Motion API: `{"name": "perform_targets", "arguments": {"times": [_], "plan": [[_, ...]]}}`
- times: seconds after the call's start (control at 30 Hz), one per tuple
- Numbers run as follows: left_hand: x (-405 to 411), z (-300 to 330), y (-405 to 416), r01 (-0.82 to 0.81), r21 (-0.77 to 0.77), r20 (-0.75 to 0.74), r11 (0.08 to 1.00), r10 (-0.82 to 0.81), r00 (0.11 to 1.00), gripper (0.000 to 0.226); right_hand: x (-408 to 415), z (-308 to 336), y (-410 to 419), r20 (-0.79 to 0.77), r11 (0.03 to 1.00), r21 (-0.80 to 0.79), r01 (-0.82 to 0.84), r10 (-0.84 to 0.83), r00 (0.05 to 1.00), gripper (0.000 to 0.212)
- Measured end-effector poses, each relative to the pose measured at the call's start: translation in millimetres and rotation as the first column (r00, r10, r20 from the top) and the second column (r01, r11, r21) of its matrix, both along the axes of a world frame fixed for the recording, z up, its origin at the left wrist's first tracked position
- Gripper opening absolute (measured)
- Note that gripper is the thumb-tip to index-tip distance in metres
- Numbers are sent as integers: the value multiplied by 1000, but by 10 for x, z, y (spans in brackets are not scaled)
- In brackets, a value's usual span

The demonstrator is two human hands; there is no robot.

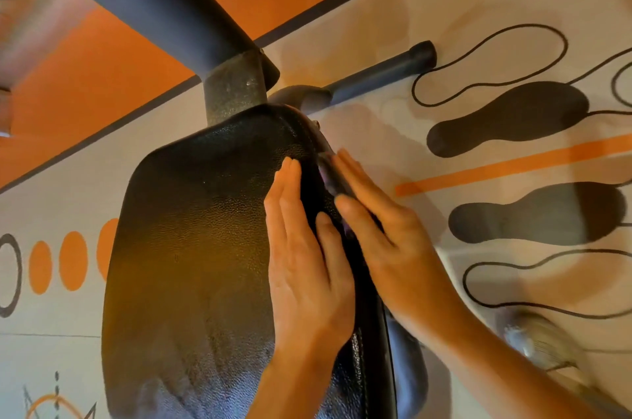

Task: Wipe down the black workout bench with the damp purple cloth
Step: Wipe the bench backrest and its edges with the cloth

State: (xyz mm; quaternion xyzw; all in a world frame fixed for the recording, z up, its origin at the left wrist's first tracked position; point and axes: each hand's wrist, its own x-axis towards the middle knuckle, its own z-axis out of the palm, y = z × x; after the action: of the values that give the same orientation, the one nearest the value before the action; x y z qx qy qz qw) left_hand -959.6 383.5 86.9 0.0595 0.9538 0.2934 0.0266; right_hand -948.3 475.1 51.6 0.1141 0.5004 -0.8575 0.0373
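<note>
The right hand [386, 233] presses the cloth [330, 179] flat-fingered against the bench [191, 247] edge; left hand [304, 268] lies open, empty. The barely held cloth could slip off.

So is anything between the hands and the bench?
Only the cloth, under the right hand on the bench side edge. The left hand lies flat on the pad with nothing visible under it.

purple cloth [325, 175]: mostly hidden under right hand [386, 240], slivers only
black padded vinyl bench [191, 247]: cut off at 6 o'clock
grey blurred object [537, 340]: 4 o'clock, unidentifiable
</note>
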Motion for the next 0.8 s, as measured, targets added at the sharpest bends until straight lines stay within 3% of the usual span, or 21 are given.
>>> {"name": "perform_targets", "arguments": {"times": [0.1, 0.23, 0.37, 0.57, 0.73, 0.8], "plan": [[-9, 47, -16, -2, 21, 7, 1000, 2, 1000, 54, 708, 113, -95, 19, 979, 194, 61, -66, 998, 43], [151, 164, -87, 47, -2, 7, 999, -47, 999, 51, 208, 46, -45, 32, 999, 21, 39, -39, 999, 36], [600, 283, -244, 89, -73, 48, 993, -85, 995, 50, -381, -61, 21, 43, 1000, -2, 28, -28, 999, 32], [1017, 219, -396, 114, -36, 101, 993, -110, 989, 51, 1051, 208, -184, 67, 992, 104, 72, -79, 995, 45], [1031, 191, -387, 138, -55, 89, 989, -132, 987, 50, 137, -12, -70, 117, 991, 121, 48, -62, 991, 33], [1040, 179, -390, 144, -63, 92, 988, -138, 986, 50, -21, -66, -75, 67, 993, 110, 51, -59, 996, 34]]}}
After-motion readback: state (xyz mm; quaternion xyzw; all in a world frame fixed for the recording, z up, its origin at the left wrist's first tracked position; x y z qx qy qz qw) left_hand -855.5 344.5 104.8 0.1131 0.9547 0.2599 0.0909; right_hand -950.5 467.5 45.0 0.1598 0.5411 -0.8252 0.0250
